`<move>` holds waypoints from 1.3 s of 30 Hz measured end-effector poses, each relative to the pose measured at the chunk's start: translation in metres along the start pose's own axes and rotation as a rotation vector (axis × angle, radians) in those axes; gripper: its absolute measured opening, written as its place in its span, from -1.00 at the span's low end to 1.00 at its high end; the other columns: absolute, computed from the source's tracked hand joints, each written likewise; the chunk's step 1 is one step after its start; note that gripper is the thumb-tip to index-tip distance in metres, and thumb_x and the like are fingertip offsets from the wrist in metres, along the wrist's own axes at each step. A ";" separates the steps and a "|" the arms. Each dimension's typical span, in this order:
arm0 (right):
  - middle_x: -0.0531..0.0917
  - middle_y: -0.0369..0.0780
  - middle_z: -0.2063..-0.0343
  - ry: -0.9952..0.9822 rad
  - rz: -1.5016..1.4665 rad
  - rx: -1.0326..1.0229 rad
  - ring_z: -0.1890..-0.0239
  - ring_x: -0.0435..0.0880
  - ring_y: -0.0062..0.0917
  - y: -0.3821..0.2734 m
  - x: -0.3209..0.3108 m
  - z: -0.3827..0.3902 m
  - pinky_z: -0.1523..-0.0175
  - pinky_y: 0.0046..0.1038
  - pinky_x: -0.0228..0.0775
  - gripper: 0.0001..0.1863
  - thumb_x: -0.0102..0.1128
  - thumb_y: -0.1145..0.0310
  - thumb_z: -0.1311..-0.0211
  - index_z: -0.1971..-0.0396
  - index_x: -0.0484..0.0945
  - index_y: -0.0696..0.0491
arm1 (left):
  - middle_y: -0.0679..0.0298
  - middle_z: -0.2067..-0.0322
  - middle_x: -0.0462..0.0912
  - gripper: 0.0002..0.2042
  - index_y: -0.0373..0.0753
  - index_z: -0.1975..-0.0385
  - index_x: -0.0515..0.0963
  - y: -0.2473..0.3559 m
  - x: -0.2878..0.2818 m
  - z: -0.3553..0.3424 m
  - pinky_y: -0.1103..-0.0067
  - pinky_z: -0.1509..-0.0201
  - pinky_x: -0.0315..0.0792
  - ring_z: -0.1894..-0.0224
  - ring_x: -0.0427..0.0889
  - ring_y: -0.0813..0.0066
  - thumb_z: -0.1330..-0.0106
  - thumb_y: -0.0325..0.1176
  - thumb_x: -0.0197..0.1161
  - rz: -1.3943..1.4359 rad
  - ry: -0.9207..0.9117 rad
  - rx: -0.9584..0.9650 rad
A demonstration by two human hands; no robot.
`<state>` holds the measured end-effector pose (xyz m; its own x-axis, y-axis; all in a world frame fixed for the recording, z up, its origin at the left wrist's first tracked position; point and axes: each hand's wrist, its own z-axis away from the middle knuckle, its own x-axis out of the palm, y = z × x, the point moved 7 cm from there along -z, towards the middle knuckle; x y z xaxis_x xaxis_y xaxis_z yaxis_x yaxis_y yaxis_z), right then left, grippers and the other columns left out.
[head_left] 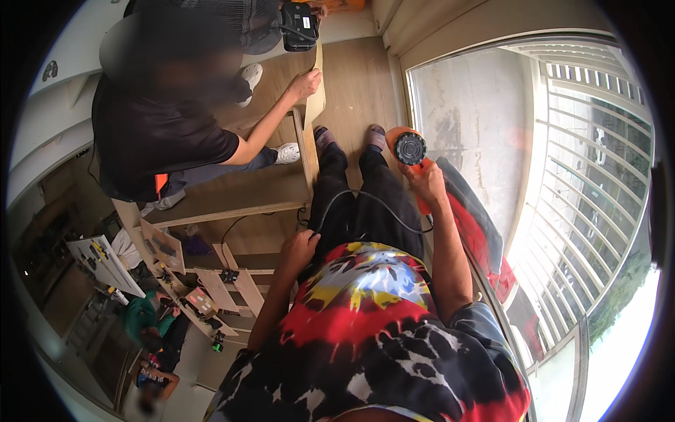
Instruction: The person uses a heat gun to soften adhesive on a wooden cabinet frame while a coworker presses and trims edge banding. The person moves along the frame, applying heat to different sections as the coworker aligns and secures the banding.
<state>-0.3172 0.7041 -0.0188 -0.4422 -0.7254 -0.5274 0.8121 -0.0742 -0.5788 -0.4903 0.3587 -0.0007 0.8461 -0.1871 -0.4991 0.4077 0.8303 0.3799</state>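
My right hand (pixel 427 184) is closed round the handle of an orange corded power tool (pixel 410 148) with a round black ribbed end; its exact kind does not show. The tool is raised in front of my right leg, beside the window. A dark cord (pixel 358 191) loops from below the tool across my thighs to my left hand (pixel 301 247). The left hand is low at my left hip, fingers curled on the cord; part of the grip is hidden. Left of my legs stands a wooden frame (pixel 307 165) with a raw edge.
A co-worker (pixel 169 133) at the left holds a thin wooden board (pixel 315 98) upright. Red and grey cloth (pixel 471 218) lies along the window side at my right. Wooden pieces (pixel 228 285) and tools lie lower left, where other people (pixel 151 323) are. A barred window (pixel 590 155) fills the right.
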 end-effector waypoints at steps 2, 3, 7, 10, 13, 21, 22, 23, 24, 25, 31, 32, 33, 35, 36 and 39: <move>0.78 0.02 0.34 0.016 0.002 -0.010 0.18 0.81 -0.17 -0.007 0.004 -0.004 0.05 -0.20 0.57 -0.45 0.45 -0.07 -0.21 0.14 0.69 0.16 | -0.07 0.21 0.71 -0.68 -0.28 0.24 0.65 -0.006 -0.007 -0.007 0.11 0.03 0.53 0.11 0.67 -0.17 -0.47 -0.10 0.18 -0.014 -0.022 -0.029; 0.78 0.02 0.33 0.027 0.032 -0.005 0.18 0.81 -0.16 -0.011 0.006 -0.006 0.04 -0.20 0.57 -0.46 0.45 -0.07 -0.21 0.13 0.69 0.15 | -0.07 0.21 0.71 -0.68 -0.27 0.23 0.65 -0.008 -0.011 -0.012 0.11 0.02 0.53 0.10 0.67 -0.17 -0.47 -0.10 0.18 -0.027 -0.023 -0.031; 0.77 0.03 0.32 0.064 0.071 -0.012 0.16 0.80 -0.11 -0.026 0.008 -0.011 0.04 -0.19 0.56 -0.44 0.44 -0.09 -0.20 0.12 0.69 0.15 | -0.05 0.21 0.72 -0.69 -0.28 0.21 0.66 -0.017 -0.040 -0.028 0.12 0.02 0.54 0.11 0.68 -0.14 -0.46 -0.12 0.19 -0.029 0.044 -0.007; 0.77 0.04 0.32 0.060 0.001 -0.009 0.15 0.80 -0.10 -0.038 0.010 -0.016 0.04 -0.18 0.56 -0.43 0.44 -0.10 -0.20 0.12 0.68 0.16 | -0.04 0.20 0.71 -0.70 -0.29 0.21 0.65 -0.025 -0.055 -0.036 0.13 0.01 0.54 0.11 0.69 -0.12 -0.45 -0.14 0.20 -0.042 0.059 0.011; 0.77 0.05 0.21 0.030 0.010 0.000 0.07 0.77 -0.07 -0.045 0.014 -0.023 0.02 -0.18 0.57 -0.54 0.47 0.16 -0.22 -0.03 0.65 0.09 | -0.02 0.17 0.71 -0.72 -0.28 0.20 0.66 -0.033 -0.056 -0.040 0.15 -0.02 0.54 0.08 0.68 -0.10 -0.44 -0.16 0.22 -0.046 0.037 -0.004; 0.75 0.08 0.33 0.078 0.025 -0.045 0.16 0.78 -0.06 -0.032 0.021 -0.035 0.06 -0.17 0.56 -0.45 0.42 -0.07 -0.22 0.16 0.68 0.19 | -0.02 0.24 0.74 -0.71 -0.27 0.06 0.69 -0.018 -0.055 -0.052 0.26 -0.09 0.54 0.05 0.72 -0.03 -0.42 -0.21 0.24 0.001 0.302 0.142; 0.75 0.09 0.32 0.080 0.017 -0.043 0.16 0.78 -0.06 -0.030 0.020 -0.036 0.06 -0.17 0.56 -0.45 0.42 -0.06 -0.22 0.15 0.68 0.19 | -0.02 0.22 0.75 -0.71 -0.27 0.07 0.69 -0.018 -0.051 -0.057 0.26 -0.09 0.54 0.05 0.72 -0.03 -0.42 -0.20 0.24 0.066 0.252 0.111; 0.76 0.05 0.27 0.057 0.033 -0.014 0.11 0.78 -0.07 -0.027 0.021 -0.036 0.03 -0.19 0.56 -0.52 0.44 0.04 -0.21 0.08 0.67 0.13 | -0.02 0.21 0.75 -0.71 -0.27 0.08 0.70 -0.019 -0.046 -0.061 0.26 -0.09 0.54 0.06 0.72 -0.03 -0.42 -0.20 0.24 0.111 0.181 0.056; 0.77 0.01 0.21 0.033 0.050 0.014 0.07 0.77 -0.09 -0.025 0.021 -0.036 -0.01 -0.20 0.56 -0.55 0.47 0.13 -0.20 0.01 0.66 0.08 | -0.03 0.20 0.75 -0.71 -0.27 0.09 0.71 -0.020 -0.042 -0.065 0.26 -0.08 0.55 0.06 0.72 -0.03 -0.42 -0.19 0.24 0.144 0.132 0.001; 0.78 -0.02 0.15 0.011 0.073 0.049 0.02 0.76 -0.11 -0.024 0.020 -0.035 -0.04 -0.21 0.57 -0.55 0.49 0.23 -0.19 -0.07 0.65 0.02 | -0.03 0.20 0.76 -0.71 -0.27 0.10 0.71 -0.020 -0.038 -0.067 0.27 -0.08 0.55 0.07 0.73 -0.02 -0.41 -0.18 0.25 0.161 0.066 -0.024; 0.79 -0.04 0.13 0.017 -0.046 0.073 0.00 0.77 -0.16 -0.034 0.008 -0.028 -0.07 -0.23 0.56 -0.56 0.46 0.23 -0.22 -0.09 0.65 0.02 | -0.03 0.22 0.77 -0.69 -0.28 0.12 0.73 -0.024 -0.023 -0.072 0.29 -0.02 0.57 0.10 0.75 0.00 -0.39 -0.16 0.28 0.112 -0.079 -0.056; 0.79 -0.04 0.14 0.024 -0.031 0.077 0.00 0.77 -0.16 -0.033 0.007 -0.028 -0.07 -0.23 0.56 -0.55 0.47 0.23 -0.21 -0.08 0.66 0.01 | -0.03 0.22 0.77 -0.69 -0.28 0.12 0.73 -0.027 -0.023 -0.073 0.29 -0.01 0.57 0.11 0.75 0.01 -0.39 -0.15 0.28 0.117 -0.055 -0.066; 0.79 -0.04 0.15 0.029 -0.015 0.081 0.01 0.77 -0.16 -0.032 0.008 -0.029 -0.07 -0.22 0.56 -0.55 0.47 0.22 -0.21 -0.08 0.66 0.01 | -0.03 0.23 0.77 -0.69 -0.28 0.12 0.73 -0.031 -0.022 -0.074 0.30 -0.01 0.57 0.11 0.75 0.02 -0.38 -0.15 0.28 0.112 -0.045 -0.093; 0.79 -0.03 0.16 0.024 0.009 0.108 0.01 0.77 -0.16 -0.025 0.012 -0.031 -0.07 -0.22 0.56 -0.55 0.48 0.19 -0.19 -0.07 0.67 0.01 | -0.03 0.24 0.77 -0.69 -0.27 0.13 0.73 -0.034 -0.022 -0.075 0.30 0.00 0.57 0.11 0.75 0.02 -0.38 -0.15 0.29 0.139 -0.034 -0.076; 0.79 -0.03 0.16 0.016 0.016 0.125 0.02 0.77 -0.16 -0.020 0.015 -0.033 -0.06 -0.21 0.56 -0.54 0.48 0.18 -0.18 -0.06 0.67 0.01 | -0.03 0.24 0.77 -0.69 -0.27 0.13 0.73 -0.036 -0.023 -0.074 0.30 0.01 0.57 0.12 0.75 0.03 -0.37 -0.15 0.29 0.140 -0.023 -0.088; 0.78 -0.01 0.18 0.010 -0.007 0.103 0.04 0.77 -0.12 -0.011 0.023 -0.037 -0.06 -0.18 0.56 -0.54 0.48 0.16 -0.16 -0.05 0.67 0.02 | -0.01 0.24 0.76 -0.68 -0.27 0.16 0.73 -0.039 -0.021 -0.073 0.24 0.01 0.56 0.12 0.73 -0.05 -0.39 -0.13 0.26 0.139 -0.028 -0.134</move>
<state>-0.3503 0.7133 -0.0481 -0.4517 -0.7178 -0.5298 0.8433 -0.1498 -0.5161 -0.5494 0.3683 -0.0614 0.9008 -0.0789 -0.4269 0.2386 0.9115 0.3351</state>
